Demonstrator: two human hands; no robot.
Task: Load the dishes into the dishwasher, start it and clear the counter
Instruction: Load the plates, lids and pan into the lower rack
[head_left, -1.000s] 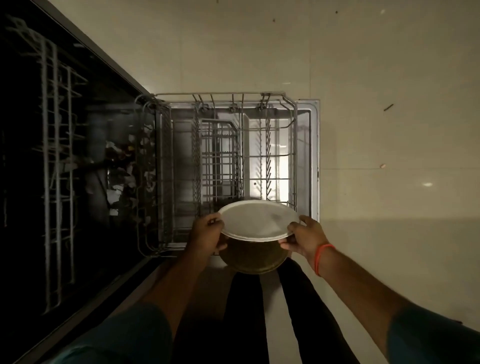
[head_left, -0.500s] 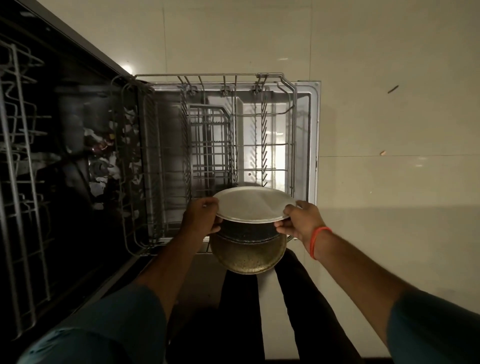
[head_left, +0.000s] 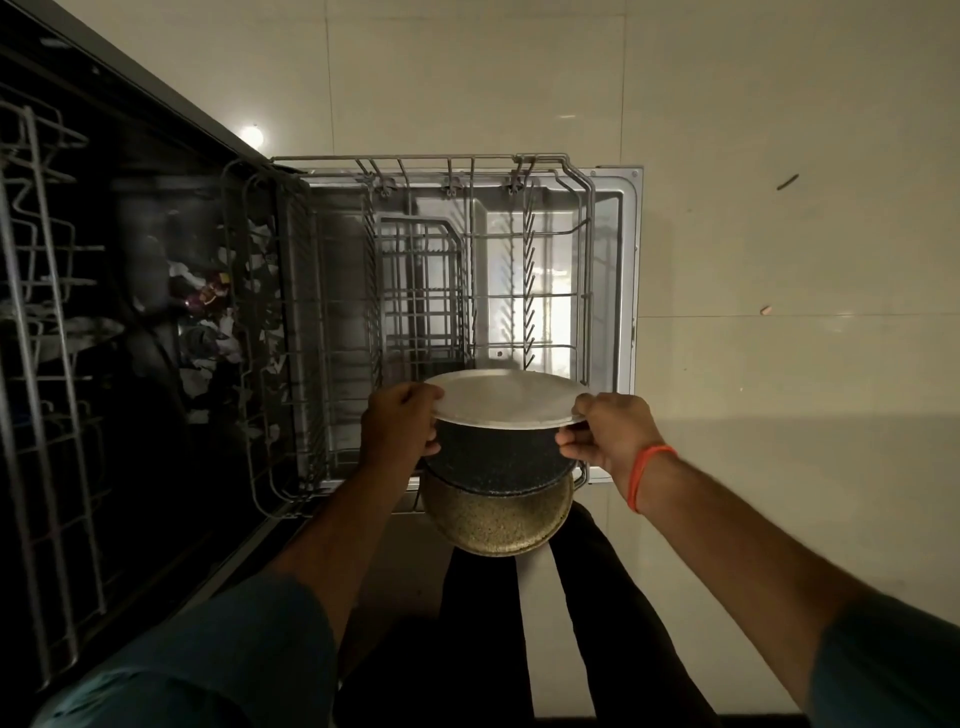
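I hold a stack of dishes over the near edge of the pulled-out lower dishwasher rack (head_left: 582, 208). On top lies a pale round plate (head_left: 506, 397), under it a dark speckled plate (head_left: 498, 462), and lowest a gold speckled plate (head_left: 493, 519). My left hand (head_left: 400, 431) grips the stack's left edge. Opposite it, my right hand (head_left: 605, 434), with an orange band at the wrist, pinches the pale plate's right rim. The rack's wire tines and basket hold no dishes that I can see.
The open dishwasher door (head_left: 626, 270) lies flat under the rack. The dark dishwasher cavity (head_left: 156, 312) and upper wire rack (head_left: 36, 312) fill the left side. Pale floor tiles (head_left: 779, 260) stretch to the right. My legs (head_left: 478, 623) stand just behind the rack.
The view has dropped closer to the rack. The pale plate has lifted and shifted away from the lower plates, exposing the dark speckled plate between it and the gold one.
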